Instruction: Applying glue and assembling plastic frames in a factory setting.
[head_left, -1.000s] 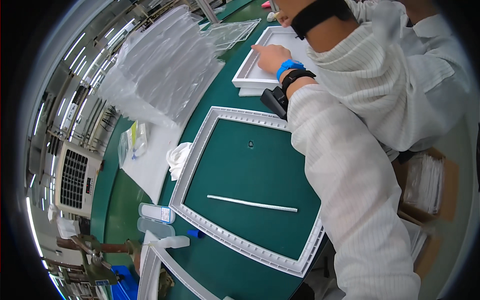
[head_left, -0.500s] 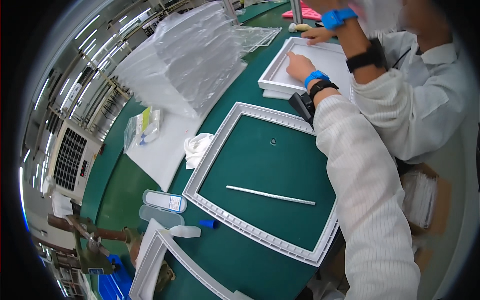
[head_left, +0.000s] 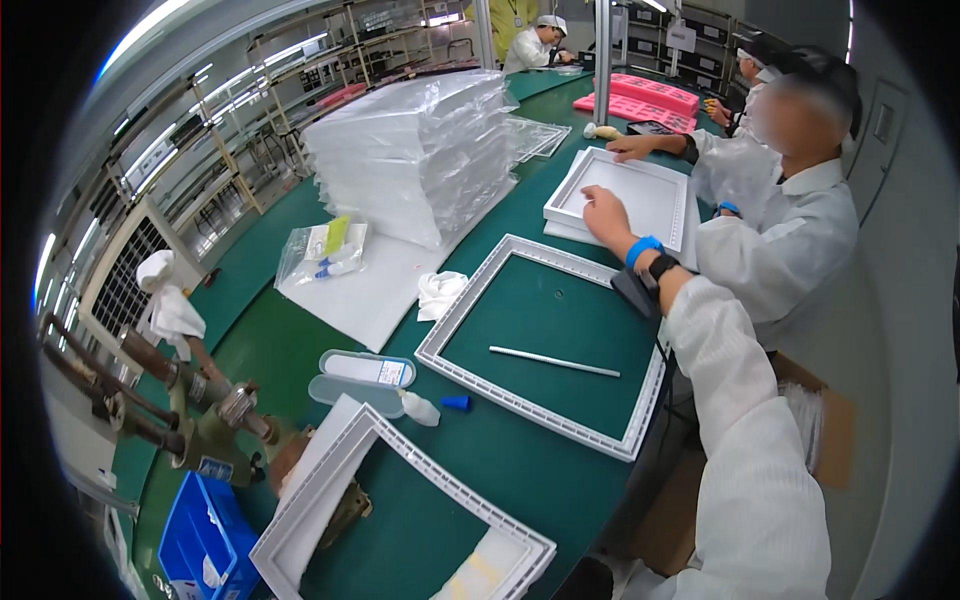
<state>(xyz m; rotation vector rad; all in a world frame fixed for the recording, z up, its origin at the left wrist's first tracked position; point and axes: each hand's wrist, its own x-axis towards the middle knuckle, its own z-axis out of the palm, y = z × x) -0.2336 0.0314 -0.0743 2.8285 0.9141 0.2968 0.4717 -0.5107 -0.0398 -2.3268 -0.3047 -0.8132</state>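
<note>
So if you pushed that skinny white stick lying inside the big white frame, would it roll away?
Probably a little. The white stick looks thin, straight and rod-like, lying loose on the flat green table, so a sideways nudge could set it rolling. The white frame around it would likely stop it. It seems light, and may bend when lifted.

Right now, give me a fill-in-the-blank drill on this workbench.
1. The right hand rests flat on a ____ framed panel.
2. That wrist wears a ____ band.
3. The thin rod lies inside the open frame on the ____ table.
Missing words: white; blue; green.
</note>
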